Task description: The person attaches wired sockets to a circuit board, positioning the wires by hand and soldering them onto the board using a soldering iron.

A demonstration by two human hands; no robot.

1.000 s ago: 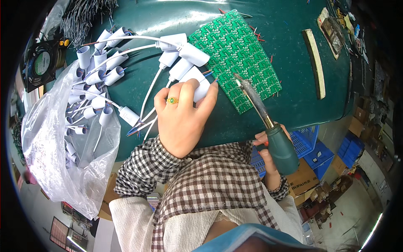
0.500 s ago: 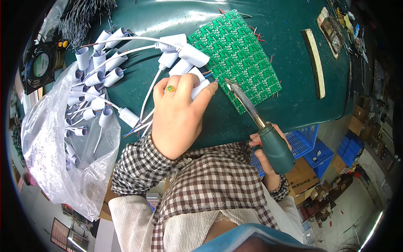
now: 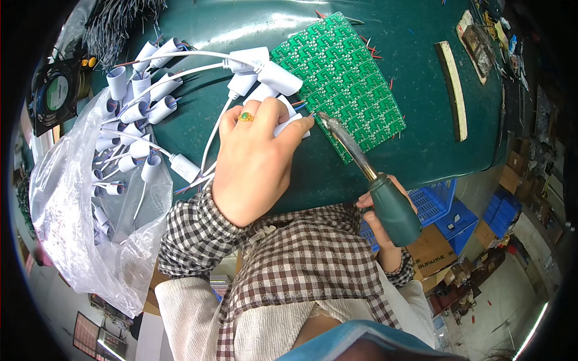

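My left hand (image 3: pixel 253 162), wearing a ring, is closed around a white plastic sleeve (image 3: pixel 291 120) at the near-left edge of the green circuit board panel (image 3: pixel 352 84). Thin coloured wires come out of that sleeve beside my index finger and reach the board's edge. In my right hand (image 3: pixel 380 231) is a soldering iron (image 3: pixel 394 207), gripped by its dark green handle. Its tip lies over the board's left edge, close to the wire ends and my left fingertips. Whether the tip touches a wire, I cannot tell. More white sleeves with cables (image 3: pixel 280 78) lie just beyond my left hand.
Several white sleeves with wires (image 3: pixel 162 110) spread over the left, partly in a clear plastic bag (image 3: pixel 78 222). A small fan (image 3: pixel 57 93) and a bundle of dark wires (image 3: pixel 117 27) sit beyond. A narrow bar (image 3: pixel 451 90) and a stained block (image 3: pixel 475 45) lie to the right.
The soldering iron's tip has shifted slightly left, towards my left fingertips. The circuit board panel and my left hand have moved very slightly; both grips stay the same.
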